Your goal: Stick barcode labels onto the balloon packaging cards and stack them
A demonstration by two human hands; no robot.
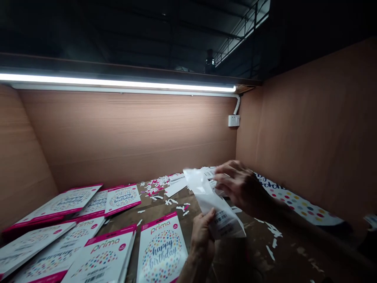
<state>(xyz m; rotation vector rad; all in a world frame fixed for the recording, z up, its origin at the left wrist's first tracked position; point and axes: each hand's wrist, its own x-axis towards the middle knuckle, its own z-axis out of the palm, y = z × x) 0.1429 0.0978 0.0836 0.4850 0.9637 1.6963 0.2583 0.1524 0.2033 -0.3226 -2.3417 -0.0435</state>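
Barcoded plastic packet (213, 204) is held above the tabletop (153, 214). Left hand (202, 245): grip closed on its lower part. Right hand (240, 184): grip half open at its upper end, contact unclear. "Happy birthday" packs (161, 251) lie just left; paper scraps (272, 232) lie right, before a polka-dot sheet (300, 206) along the right wall (306, 129).

Pinkish-brown wood-veneer panels (126, 137) enclose the work area on three sides, with a glowing white tube light (118, 82) along the back panel's top and a white wall socket (233, 120) at its right end. Beyond, a metal railing (241, 35) runs beneath a dark, high ceiling (118, 27).
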